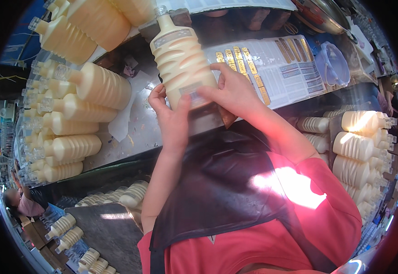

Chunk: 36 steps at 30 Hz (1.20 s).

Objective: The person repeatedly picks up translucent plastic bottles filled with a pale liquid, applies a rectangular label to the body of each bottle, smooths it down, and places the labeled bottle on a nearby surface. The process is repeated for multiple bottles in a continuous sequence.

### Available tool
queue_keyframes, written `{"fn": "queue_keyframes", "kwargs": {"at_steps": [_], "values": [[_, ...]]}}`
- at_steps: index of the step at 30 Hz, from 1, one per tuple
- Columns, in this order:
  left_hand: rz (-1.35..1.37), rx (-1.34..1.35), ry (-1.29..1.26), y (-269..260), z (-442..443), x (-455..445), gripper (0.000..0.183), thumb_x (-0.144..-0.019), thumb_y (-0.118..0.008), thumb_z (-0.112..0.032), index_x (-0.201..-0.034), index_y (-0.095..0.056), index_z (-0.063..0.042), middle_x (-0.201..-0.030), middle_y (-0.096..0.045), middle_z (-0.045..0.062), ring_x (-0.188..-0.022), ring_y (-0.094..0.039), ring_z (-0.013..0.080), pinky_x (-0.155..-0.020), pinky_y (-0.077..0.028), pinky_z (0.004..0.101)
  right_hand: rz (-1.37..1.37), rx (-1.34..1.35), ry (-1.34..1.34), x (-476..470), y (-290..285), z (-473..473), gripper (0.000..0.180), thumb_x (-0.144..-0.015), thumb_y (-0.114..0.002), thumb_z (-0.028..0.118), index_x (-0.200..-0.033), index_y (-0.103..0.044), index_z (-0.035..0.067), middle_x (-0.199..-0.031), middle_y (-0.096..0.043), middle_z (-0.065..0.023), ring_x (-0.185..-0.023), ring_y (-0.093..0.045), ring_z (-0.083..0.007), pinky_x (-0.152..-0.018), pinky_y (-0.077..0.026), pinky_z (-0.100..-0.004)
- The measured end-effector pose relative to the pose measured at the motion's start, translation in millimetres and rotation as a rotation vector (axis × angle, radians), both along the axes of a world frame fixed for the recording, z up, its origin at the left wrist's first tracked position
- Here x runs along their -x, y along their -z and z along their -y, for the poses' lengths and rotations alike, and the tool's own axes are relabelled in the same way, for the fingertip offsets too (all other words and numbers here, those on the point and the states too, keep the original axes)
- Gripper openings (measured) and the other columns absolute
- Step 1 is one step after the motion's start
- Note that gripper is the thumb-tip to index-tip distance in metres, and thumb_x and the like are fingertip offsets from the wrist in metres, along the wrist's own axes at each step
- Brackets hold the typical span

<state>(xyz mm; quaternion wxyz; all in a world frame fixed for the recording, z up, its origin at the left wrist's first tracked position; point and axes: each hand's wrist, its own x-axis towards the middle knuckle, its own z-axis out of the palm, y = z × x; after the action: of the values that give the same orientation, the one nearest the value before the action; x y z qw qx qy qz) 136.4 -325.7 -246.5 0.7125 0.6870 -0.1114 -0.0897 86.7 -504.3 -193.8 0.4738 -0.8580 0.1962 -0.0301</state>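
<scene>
A cream-coloured ribbed bottle (182,65) with a clear screw cap lies before me, its neck pointing away and resting near a brick-like block (182,19). My left hand (171,120) grips the lower left side, its thumb on a small label (195,94) near the base. From the right, my right hand (235,87) holds the same bottle, with the thumb pressed at that label and the index finger along the side. A second label (172,37) sits below the bottle's neck. Under the base shows a brown support (228,118), mostly hidden.
Several filled bottles (72,147) lie stacked at the left of the table (144,132). Right of my hands, a sheet (274,78) carries gold (235,60) and blue labels (310,73). Beyond it stands a translucent bucket (332,65). More bottles (353,147) are stacked at right; a person (28,202) is far left.
</scene>
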Motion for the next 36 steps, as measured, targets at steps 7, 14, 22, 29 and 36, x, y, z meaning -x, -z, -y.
{"fn": "queue_keyframes", "kwargs": {"at_steps": [7,14,22,29,36], "values": [[-0.020,0.048,-0.006,3,1,0,0.070,-0.096,-0.071,-0.020,-0.147,-0.026,-0.002,-0.138,-0.044,0.017,-0.130,-0.046,0.0253,-0.113,-0.036,0.0401,0.006,0.008,0.014,0,2,-1,0.074,-0.079,-0.079,0.044,-0.134,-0.059,-0.001,-0.074,-0.059,-0.0045,-0.068,-0.062,-0.0170,-0.064,-0.049,-0.0327],[-0.041,0.017,0.004,-7,2,3,0.087,-0.085,-0.079,-0.019,-0.149,-0.023,-0.001,-0.140,-0.043,0.020,-0.130,-0.046,0.0275,-0.111,-0.039,0.0408,0.218,-0.529,0.029,-9,-12,24,0.032,-0.091,-0.072,0.022,-0.114,-0.062,0.003,-0.093,-0.068,-0.0040,-0.081,-0.066,-0.0123,-0.074,-0.054,-0.0299],[0.005,0.024,0.014,0,0,4,0.086,-0.086,-0.078,-0.019,-0.151,-0.025,-0.001,-0.144,-0.043,0.020,-0.131,-0.047,0.0284,-0.112,-0.039,0.0398,0.680,0.560,-0.247,-5,-24,1,0.028,-0.083,-0.074,0.005,-0.110,-0.070,0.009,-0.101,-0.072,-0.0112,-0.090,-0.071,-0.0278,-0.077,-0.056,-0.0371],[-0.113,0.301,0.013,4,-6,5,0.053,-0.104,-0.054,-0.019,-0.150,-0.034,0.000,-0.147,-0.043,0.018,-0.135,-0.043,0.0264,-0.116,-0.034,0.0390,0.810,0.465,-0.436,24,-16,-21,0.022,-0.081,-0.071,0.010,-0.104,-0.068,0.008,-0.094,-0.070,-0.0108,-0.086,-0.070,-0.0293,-0.073,-0.055,-0.0393],[0.329,-0.449,-0.135,2,4,0,0.061,-0.106,-0.055,-0.032,-0.150,-0.032,0.002,-0.144,-0.042,0.020,-0.134,-0.043,0.0285,-0.115,-0.032,0.0406,0.556,0.165,-0.130,13,-5,-42,0.035,-0.090,-0.059,0.002,-0.124,-0.051,0.003,-0.111,-0.060,-0.0233,-0.102,-0.062,-0.0422,-0.090,-0.050,-0.0475]]}}
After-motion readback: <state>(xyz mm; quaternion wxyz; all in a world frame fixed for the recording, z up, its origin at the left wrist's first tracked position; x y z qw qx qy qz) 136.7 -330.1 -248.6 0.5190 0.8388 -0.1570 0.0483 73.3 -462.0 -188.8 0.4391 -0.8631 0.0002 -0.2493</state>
